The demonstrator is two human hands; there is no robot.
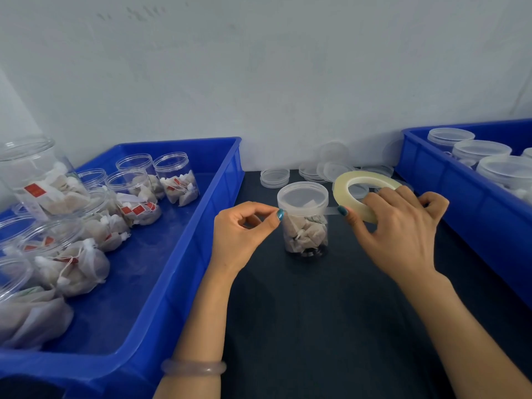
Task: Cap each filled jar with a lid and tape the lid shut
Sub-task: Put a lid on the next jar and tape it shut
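A clear jar (305,234) filled with tea bags stands upright on the dark table, capped with a translucent lid (302,197). My right hand (400,223) holds a roll of clear tape (364,192) just right of the jar. A strip of tape (331,210) runs from the roll across the lid's lower edge. My left hand (244,228) pinches the strip's free end at the jar's left side.
A blue bin (172,269) on the left holds several open jars (175,177) of tea bags. A blue bin (431,174) on the right holds capped jars (480,152). Loose lids (275,177) lie behind the jar by the wall.
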